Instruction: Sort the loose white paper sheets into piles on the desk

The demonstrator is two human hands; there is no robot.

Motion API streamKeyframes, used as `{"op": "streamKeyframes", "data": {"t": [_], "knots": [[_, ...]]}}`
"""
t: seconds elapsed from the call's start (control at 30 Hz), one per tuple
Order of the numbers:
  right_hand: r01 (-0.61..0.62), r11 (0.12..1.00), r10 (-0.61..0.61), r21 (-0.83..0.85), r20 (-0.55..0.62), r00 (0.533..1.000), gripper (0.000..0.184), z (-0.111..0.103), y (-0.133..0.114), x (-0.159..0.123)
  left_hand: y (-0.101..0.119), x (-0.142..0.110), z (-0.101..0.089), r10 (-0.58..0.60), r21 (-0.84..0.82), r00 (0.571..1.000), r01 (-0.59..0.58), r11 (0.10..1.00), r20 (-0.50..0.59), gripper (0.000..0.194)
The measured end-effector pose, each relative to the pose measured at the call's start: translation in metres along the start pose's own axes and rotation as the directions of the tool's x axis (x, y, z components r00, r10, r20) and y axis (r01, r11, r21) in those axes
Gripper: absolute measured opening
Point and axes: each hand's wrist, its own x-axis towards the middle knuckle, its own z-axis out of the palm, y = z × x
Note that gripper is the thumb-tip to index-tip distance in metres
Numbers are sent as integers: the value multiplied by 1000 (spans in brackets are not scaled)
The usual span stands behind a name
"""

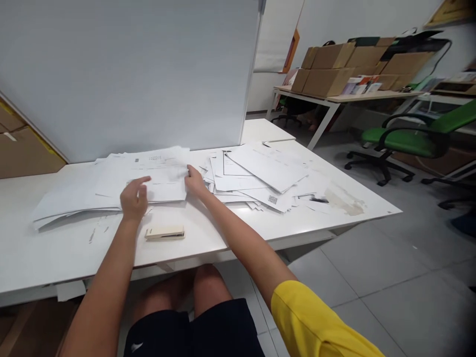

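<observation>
My right hand (194,181) pinches the right edge of a printed paper sheet (163,171), which lies over the left stack. At the front of that sheet, my left hand (134,197) is raised with its thumb and index finger apart, and nothing shows between them. Underneath and to the left spreads a thick stack of white paper (74,191). A cream stapler (164,232) rests on the table just in front of my hands. To the right of my right hand lies a messy pile of printed sheets (260,173), one with a QR code.
An upright white board (130,74) borders the back of the white table (208,233). Cardboard boxes (29,148) stand at the left. Beyond the table's right end are a green chair (409,141) and another desk bearing stacked boxes (327,74).
</observation>
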Motion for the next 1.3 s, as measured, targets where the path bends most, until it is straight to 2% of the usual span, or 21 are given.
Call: {"op": "streamKeyframes", "data": {"t": [0.03, 0.07, 0.13, 0.2, 0.27, 0.33, 0.43, 0.53, 0.6, 0.67, 0.8, 0.97, 1.13, 1.2, 1.23, 1.3], "knots": [[50, 998, -51, -34, -40, 998, 40, -6, -4, 1, -2, 2, -1, -39, 54, 990, 46, 997, -133, 61], [94, 994, -99, -55, -80, 992, 43, -12, -8, 2, -3, 4, -2, -93, 97, 963, 121, 988, -253, 55], [166, 985, -173, -55, -162, 972, 42, -24, -15, 5, -5, 8, -3, -234, 100, 875, 303, 948, -424, 52], [190, 982, -184, 1, -247, 951, 35, -34, -18, 8, -9, 9, -4, -393, -13, 790, 439, 898, -470, 56], [199, 977, -169, 76, -293, 941, 27, -41, -16, 10, -13, 8, -3, -499, -123, 758, 497, 859, -419, 56], [214, 963, -162, 162, -283, 945, 29, -45, -12, 11, -17, 7, -2, -520, -158, 764, 500, 851, -381, 50], [231, 941, -171, 245, -241, 955, 36, -46, -6, 11, -20, 5, -1, -455, -136, 784, 441, 887, -423, 32], [226, 946, -172, 234, -228, 958, 27, -44, -2, 10, -18, 7, -2, -450, -145, 794, 430, 891, -408, 15], [233, 951, -184, 204, -234, 955, 22, -43, -1, 10, -15, 9, -3, -483, -177, 781, 451, 875, -396, 9], [236, 956, -192, 171, -241, 951, 22, -45, -1, 11, -11, 11, -5, -475, -225, 770, 418, 880, -426, 9], [253, 958, -217, 138, -234, 948, 28, -49, -7, 12, 2, 11, -8, -352, -262, 792, 250, 932, -498, 6], [339, 937, -308, 91, -245, 919, 45, -52, -13, 14, 13, 12, -15, -411, -341, 761, 262, 903, -502, 13], [250, 964, -223, 89, -235, 946, 67, -60, -17, 17, 5, 17, -12, -454, -409, 751, 266, 873, -479, 12], [181, 978, -159, 103, -189, 969, 68, -69, -25, 16, 1, 21, -9, -497, -476, 733, 266, 838, -465, 11], [136, 984, -118, 117, -151, 981, 68, -74, -30, 13, -1, 22, -8, -537, -558, 725, 254, 790, -431, 12], [35, 988, -26, 151, -66, 997, 65, -88, -44, 3, -1, 24, -5, -620, -762, 734, 226, 607, -277, 20]]}}
